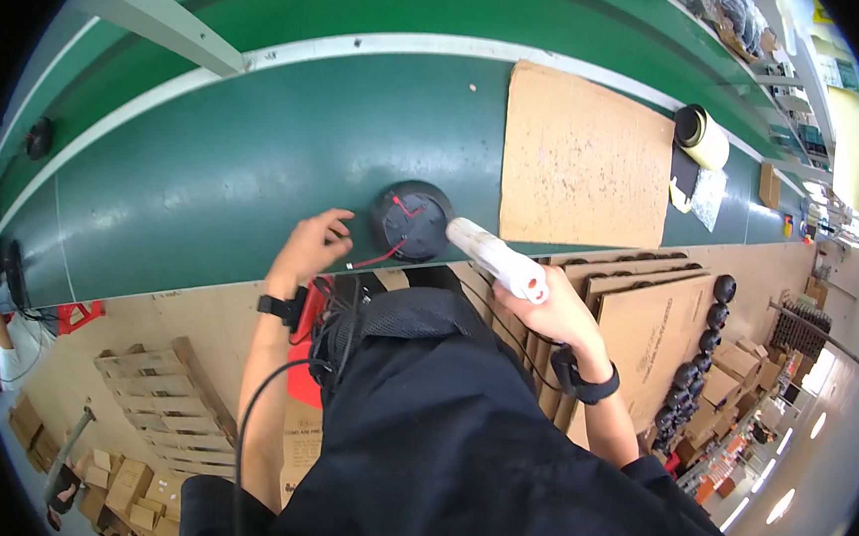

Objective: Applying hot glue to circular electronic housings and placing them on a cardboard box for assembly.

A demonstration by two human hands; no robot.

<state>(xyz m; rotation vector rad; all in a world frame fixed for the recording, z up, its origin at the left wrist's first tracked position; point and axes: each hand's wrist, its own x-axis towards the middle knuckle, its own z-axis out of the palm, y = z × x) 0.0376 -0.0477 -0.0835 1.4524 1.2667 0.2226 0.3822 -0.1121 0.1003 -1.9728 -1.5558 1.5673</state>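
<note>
A round black part [410,220] lies on the green work surface [217,169] in front of me. Red wires cross its face, and one lead [380,257] runs off its near left edge to a small pale connector. My right hand [551,311] grips a white cylindrical tool [495,255] with red spots on its near end. The tool's far end is beside the right rim of the black part; whether they touch, I cannot tell. To the left of the part is my left hand [316,248], fingers loosely bent and apart, holding nothing.
A sheet of brown cardboard [586,159] lies right of the black part. Beyond it are a pale roll [703,138] and a plastic bag [708,198]. Large cardboard pieces [654,334] lean below the near edge at right. A wooden pallet [166,399] stands lower left.
</note>
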